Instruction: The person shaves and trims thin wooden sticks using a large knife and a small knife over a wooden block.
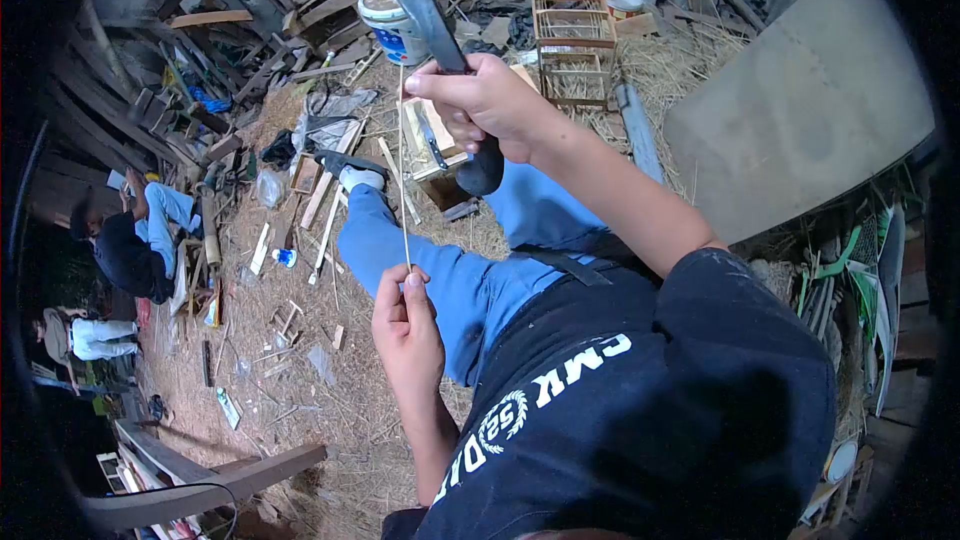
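My right hand (485,105) is closed around the dark handle of a large knife (425,5), its broad blade pointing up and away. A thin light stick (404,180) is pinched between the thumb and finger of my left hand (408,315). The stick's far end passes beside my right thumb; whether they touch is unclear. Behind my right hand stands a wooden block or box (445,185), with a smaller knife (431,140) on it.
A white bucket (385,15) and a slatted wooden frame (575,50) stand beyond my legs. A large pale sheet (800,100) lies at right. Two people (130,250) (90,335) are at far left. Wood strips and straw litter the ground; a beam (210,490) juts in below.
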Demonstrator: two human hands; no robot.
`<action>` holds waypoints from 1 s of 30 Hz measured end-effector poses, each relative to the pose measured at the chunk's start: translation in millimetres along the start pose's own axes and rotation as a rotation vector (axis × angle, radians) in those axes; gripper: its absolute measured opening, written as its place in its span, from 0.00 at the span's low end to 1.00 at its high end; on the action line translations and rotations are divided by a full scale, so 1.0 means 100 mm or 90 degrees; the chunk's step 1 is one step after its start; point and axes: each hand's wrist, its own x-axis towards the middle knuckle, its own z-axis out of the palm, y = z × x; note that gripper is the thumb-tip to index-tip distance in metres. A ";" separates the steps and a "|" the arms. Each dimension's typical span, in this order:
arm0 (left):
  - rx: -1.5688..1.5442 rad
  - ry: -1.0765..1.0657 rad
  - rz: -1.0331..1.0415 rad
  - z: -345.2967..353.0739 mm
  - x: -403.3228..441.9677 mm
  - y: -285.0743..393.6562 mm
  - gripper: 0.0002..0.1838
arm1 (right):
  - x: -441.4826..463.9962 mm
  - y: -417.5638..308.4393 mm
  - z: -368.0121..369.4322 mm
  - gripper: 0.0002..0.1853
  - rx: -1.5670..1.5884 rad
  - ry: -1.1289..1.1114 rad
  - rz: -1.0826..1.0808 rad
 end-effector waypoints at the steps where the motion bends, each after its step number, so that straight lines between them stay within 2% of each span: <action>1: 0.020 0.004 0.015 0.00 0.01 -0.03 0.09 | 0.00 0.00 0.00 0.11 -0.016 0.004 -0.015; 8: 0.123 -0.006 0.061 -0.05 0.01 -0.12 0.08 | -0.01 0.05 -0.03 0.10 0.008 0.014 -0.004; 12: 0.102 -0.081 -0.002 -0.15 0.04 0.00 0.11 | -0.04 0.04 0.01 0.10 -0.018 0.024 -0.031; 14: -0.009 -0.205 -0.048 -0.21 0.12 0.04 0.18 | -0.06 0.04 0.03 0.10 0.003 -0.013 -0.061; 18: -0.135 -0.275 -0.014 -0.14 0.37 0.13 0.24 | -0.15 0.05 0.10 0.10 -0.024 0.009 -0.061; 21: -0.172 -0.259 -0.009 0.09 0.42 0.29 0.23 | -0.19 0.06 0.14 0.10 -0.011 -0.001 -0.046; 22: -0.197 -0.253 -0.009 0.18 0.44 0.31 0.18 | -0.21 0.05 0.16 0.10 -0.013 0.007 -0.048; 25: -0.248 -0.266 -0.017 0.20 0.53 0.21 0.13 | -0.20 0.08 0.16 0.10 -0.032 0.021 -0.061; 28: -0.236 -0.189 -0.009 0.22 0.47 0.20 0.11 | -0.22 0.11 0.13 0.10 -0.086 0.035 -0.071; 29: -0.219 -0.154 0.004 0.21 0.47 0.21 0.12 | -0.22 0.12 0.11 0.12 -0.122 0.042 -0.073; 30: -0.220 -0.145 0.007 0.19 0.46 0.22 0.12 | -0.21 0.17 0.04 0.20 -0.218 0.039 -0.093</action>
